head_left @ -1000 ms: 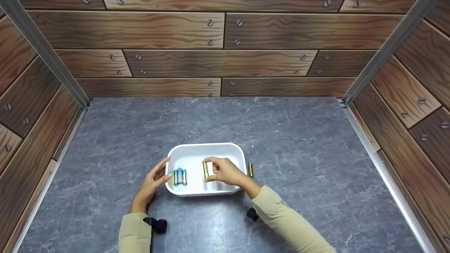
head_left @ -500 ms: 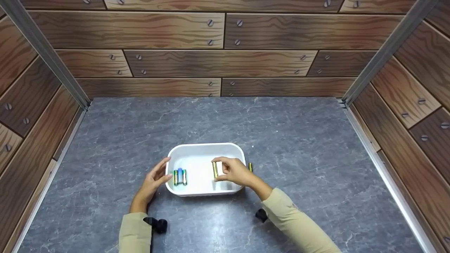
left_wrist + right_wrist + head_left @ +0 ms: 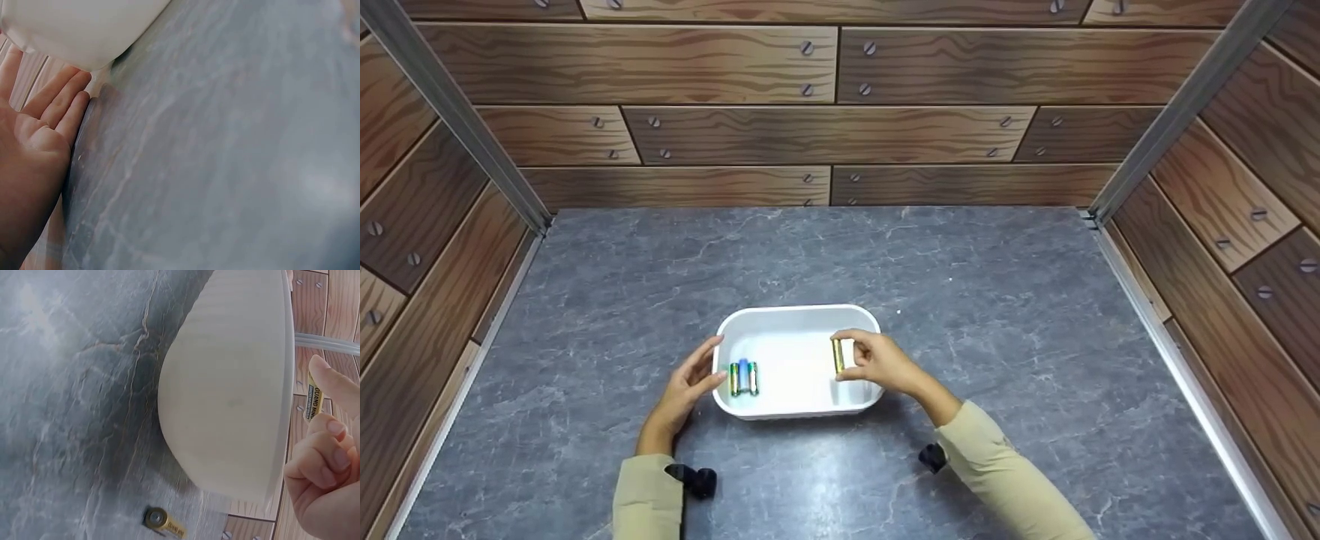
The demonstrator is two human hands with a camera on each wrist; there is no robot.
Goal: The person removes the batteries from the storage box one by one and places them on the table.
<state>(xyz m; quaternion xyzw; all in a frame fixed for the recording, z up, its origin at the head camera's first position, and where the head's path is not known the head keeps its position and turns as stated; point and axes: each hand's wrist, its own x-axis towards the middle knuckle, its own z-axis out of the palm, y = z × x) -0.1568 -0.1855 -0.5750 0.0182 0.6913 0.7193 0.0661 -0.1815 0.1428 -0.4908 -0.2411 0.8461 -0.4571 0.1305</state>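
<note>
A white plastic tub (image 3: 797, 412) stands on the grey marbled table. My right hand (image 3: 889, 365) pinches a gold battery (image 3: 838, 355) between thumb and index finger, over the tub's right end. Lettering shows on this battery (image 3: 314, 400) in the right wrist view. My left hand (image 3: 681, 392) rests against the tub's left end, thumb and index fingertip at the rim, other fingers straight along the outside wall. Inside, three batteries lie side by side at the left: a blue one (image 3: 744, 376) between two green-and-gold ones.
Another gold battery (image 3: 164, 521) lies on the table outside the tub's right end; my right hand hides it in the head view. Wood-patterned walls (image 3: 675, 135) enclose the table at the back and both sides. A black wrist-camera mount (image 3: 701, 481) sits by my left sleeve.
My right hand has moved rightward with the gold battery, from the tub's middle to near its right end, covering the battery outside. My left hand stays in place.
</note>
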